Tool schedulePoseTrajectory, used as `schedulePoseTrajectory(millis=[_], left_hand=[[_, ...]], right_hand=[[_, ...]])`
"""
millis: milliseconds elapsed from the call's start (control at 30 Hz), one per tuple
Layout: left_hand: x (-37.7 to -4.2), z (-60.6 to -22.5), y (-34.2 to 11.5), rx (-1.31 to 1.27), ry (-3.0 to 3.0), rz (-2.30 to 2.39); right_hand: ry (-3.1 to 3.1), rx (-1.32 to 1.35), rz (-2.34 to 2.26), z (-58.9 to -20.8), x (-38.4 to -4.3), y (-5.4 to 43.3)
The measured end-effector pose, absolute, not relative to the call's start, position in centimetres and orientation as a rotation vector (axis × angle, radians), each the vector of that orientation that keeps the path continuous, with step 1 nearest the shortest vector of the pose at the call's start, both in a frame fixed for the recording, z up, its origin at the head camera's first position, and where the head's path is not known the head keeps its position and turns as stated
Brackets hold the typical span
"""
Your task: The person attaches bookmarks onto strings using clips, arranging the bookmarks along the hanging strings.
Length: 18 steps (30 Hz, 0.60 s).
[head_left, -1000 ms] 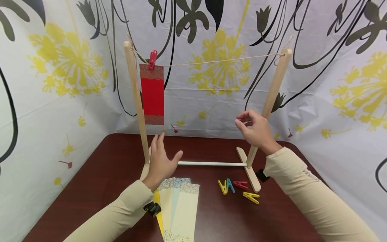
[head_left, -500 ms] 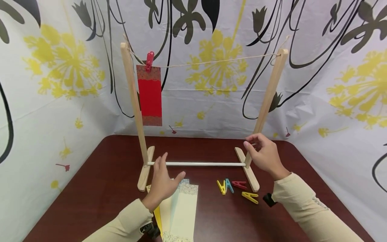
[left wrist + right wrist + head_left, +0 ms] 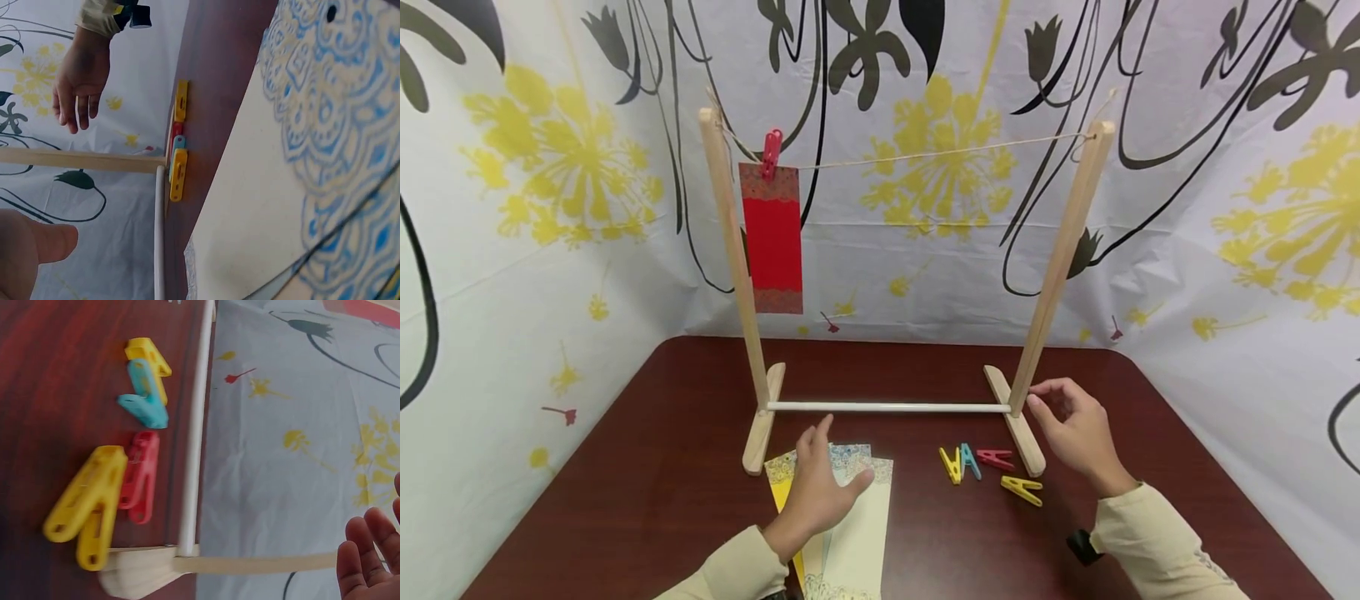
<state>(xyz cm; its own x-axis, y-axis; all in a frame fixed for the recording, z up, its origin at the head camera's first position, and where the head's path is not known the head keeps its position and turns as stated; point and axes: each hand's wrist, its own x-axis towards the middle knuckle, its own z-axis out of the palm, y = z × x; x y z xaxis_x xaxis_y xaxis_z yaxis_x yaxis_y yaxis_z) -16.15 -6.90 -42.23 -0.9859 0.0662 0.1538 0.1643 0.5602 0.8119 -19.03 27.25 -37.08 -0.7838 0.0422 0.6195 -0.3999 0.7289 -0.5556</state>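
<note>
My left hand point(image 3: 820, 492) is over the fanned paper strips point(image 3: 859, 533), its fingers spread and holding nothing. These strips are cream, light blue and yellow, with patterned ends; the hand hides part of them. Beside the right foot of the wooden stand my right hand point(image 3: 1078, 433) hangs with loosely bent fingers and nothing in them. Several clothespins lie on the table between the hands: yellow point(image 3: 1021, 490), blue point(image 3: 970, 460) and red point(image 3: 142, 477). From the stand's string point(image 3: 925, 154), at its left end, a red paper strip point(image 3: 772, 242) hangs under a red clothespin point(image 3: 771, 152).
Two wooden posts, left point(image 3: 730, 250) and right point(image 3: 1063, 258), rise from flat feet joined by a white rod point(image 3: 887, 407). Behind the dark red-brown table point(image 3: 625, 467) hangs a white cloth point(image 3: 880, 283) printed with flowers.
Both hands have come down from near the posts towards the table, the left over the paper strips, the right beside the right foot. The red strip stays hanging.
</note>
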Motion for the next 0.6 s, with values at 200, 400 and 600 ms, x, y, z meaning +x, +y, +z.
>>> schedulePoseTrajectory(millis=[200, 400, 600], left_hand=[[-15.3, -42.5, -6.2, -0.193, -2.708, -1.365], [-14.5, -42.8, -5.9, -0.184, -2.825, -1.277], [-14.3, -43.3, -5.9, -0.228, -2.917, -1.218]], right_hand=[[-2.345, 0.211, 0.942, -38.8, -18.5, 27.8], [-2.399, 0.175, 0.937, -39.9, -18.0, 27.7], [-2.468, 0.126, 0.944, -40.4, -17.9, 27.6]])
